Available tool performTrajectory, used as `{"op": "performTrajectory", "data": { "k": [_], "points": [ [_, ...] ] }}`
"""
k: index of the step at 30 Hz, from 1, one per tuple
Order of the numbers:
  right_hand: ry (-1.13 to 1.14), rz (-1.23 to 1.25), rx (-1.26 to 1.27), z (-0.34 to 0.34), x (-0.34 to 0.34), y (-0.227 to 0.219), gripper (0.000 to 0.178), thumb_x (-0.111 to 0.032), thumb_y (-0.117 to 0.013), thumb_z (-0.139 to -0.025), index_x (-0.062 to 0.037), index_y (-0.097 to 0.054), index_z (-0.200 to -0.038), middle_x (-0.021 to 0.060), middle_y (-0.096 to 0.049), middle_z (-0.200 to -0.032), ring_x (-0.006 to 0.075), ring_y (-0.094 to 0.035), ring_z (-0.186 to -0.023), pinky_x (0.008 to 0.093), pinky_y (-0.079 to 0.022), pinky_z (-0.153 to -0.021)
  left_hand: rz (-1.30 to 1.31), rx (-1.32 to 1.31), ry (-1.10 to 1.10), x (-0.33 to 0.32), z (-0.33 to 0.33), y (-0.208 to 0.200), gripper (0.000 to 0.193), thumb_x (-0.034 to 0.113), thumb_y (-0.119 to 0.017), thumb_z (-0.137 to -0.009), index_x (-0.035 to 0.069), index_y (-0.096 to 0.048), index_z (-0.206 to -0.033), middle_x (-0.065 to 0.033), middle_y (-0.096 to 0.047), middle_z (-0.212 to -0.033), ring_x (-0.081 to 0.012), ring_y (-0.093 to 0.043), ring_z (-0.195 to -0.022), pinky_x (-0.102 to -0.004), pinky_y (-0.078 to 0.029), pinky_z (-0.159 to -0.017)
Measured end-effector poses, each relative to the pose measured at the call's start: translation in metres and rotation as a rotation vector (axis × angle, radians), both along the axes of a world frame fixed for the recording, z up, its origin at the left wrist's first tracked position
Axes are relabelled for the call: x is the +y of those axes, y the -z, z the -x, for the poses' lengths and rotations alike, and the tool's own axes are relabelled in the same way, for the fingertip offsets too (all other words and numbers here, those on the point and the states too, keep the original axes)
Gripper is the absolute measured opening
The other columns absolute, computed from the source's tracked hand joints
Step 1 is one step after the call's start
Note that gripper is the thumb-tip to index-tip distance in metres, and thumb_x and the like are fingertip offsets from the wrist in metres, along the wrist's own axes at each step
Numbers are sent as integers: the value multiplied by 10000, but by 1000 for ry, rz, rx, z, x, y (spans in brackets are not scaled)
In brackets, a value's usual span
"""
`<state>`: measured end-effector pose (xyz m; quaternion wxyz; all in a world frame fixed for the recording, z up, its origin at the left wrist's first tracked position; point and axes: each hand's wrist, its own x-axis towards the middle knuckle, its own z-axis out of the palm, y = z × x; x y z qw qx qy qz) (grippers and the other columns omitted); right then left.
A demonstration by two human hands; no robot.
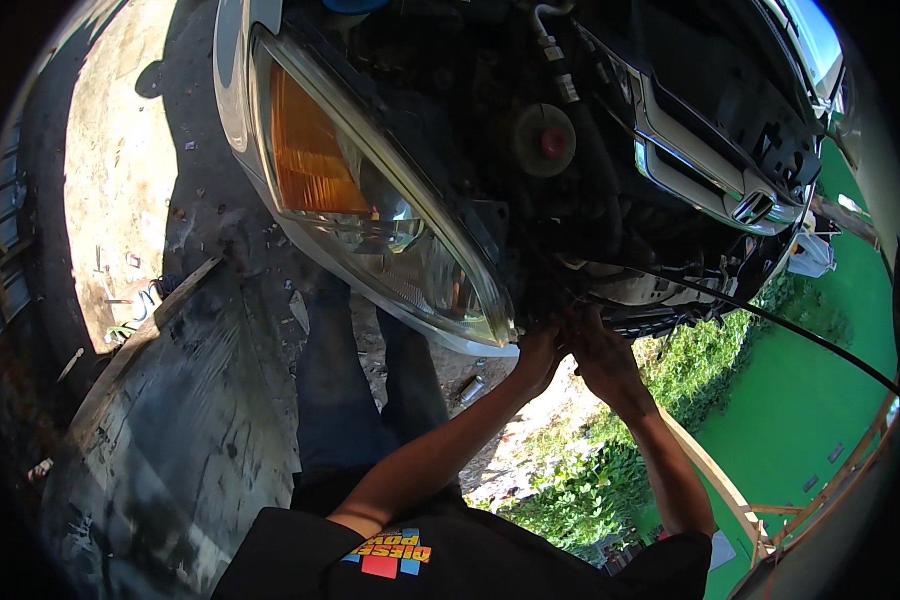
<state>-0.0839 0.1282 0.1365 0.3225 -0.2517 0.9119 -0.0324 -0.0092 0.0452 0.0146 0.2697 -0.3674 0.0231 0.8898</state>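
Both my hands are close together at the front of a car, just beside the pointed lower corner of its headlight (400, 235). My left hand (538, 362) is closed, its fingers bent up into the dark gap next to the lamp. Touching or nearly touching it, my right hand (602, 358) is closed too, fingers curled toward the same spot. Whatever the fingertips grip is hidden in shadow. Above the hands lies the dark engine bay, with a round reservoir (530, 140) that has a red centre. The detached-looking chrome grille (695, 160) sits to the right.
A thin black cable or rod (790, 322) stretches from the car toward the right. A large grey, scuffed panel (190, 420) stands at the left. A small can (472, 388) lies on the littered ground. Green plants (590, 480) grow below, near a wooden rail (715, 475).
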Motion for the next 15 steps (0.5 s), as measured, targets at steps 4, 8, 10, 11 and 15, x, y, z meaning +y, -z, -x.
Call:
{"op": "performTrajectory", "data": {
  "k": [4, 8, 10, 11, 15],
  "points": [
    [2, -97, -28, 10, -7, -1, 532, 23, -571, -863, -28, -545, -1391, 247, -560, -1228, 363, -674, -793, 418, -565, -622, 3, -100, -2, 4, 5, -2, 271, 187, -397, -1079, 77, -518, -1295, -93, -574, -1287, -224, -562, -1208, -421, -478, -1021],
    [259, 1, 23, 7, 1, 9, 541, 33, -555, -862, -23, -531, -1400, 248, -557, -1240, 350, -655, -741, 402, -564, -636, -17, -8, -6, 8, 11, 6, 259, 150, -394, -1069, 76, -533, -1274, -88, -595, -1246, -219, -573, -1178, -416, -483, -995],
    [73, 35, 87, 11, -1, 5, 533, 35, -546, -869, -23, -525, -1398, 247, -558, -1244, 360, -661, -779, 408, -564, -655, 7, -23, -38, 11, 12, 7, 257, 140, -392, -1066, 74, -538, -1267, -88, -605, -1225, -219, -585, -1153, -415, -488, -986],
    [-112, 70, 150, 13, -2, 3, 524, 37, -537, -877, -23, -519, -1397, 247, -558, -1247, 370, -667, -817, 413, -565, -673, 12, -34, -72, 12, 9, 5, 248, 129, -392, -1061, 74, -546, -1247, -82, -613, -1186, -213, -597, -1108, -410, -495, -973],
    [-100, -75, 66, 8, -1, -1, 568, 57, -533, -854, -28, -495, -1415, 269, -532, -1289, 402, -649, -935, 447, -567, -733, 48, -96, -20, 9, 18, -3, 225, 110, -387, -1055, 72, -561, -1192, -76, -622, -1112, -202, -620, -1020, -398, -508, -952]
  ]
}}
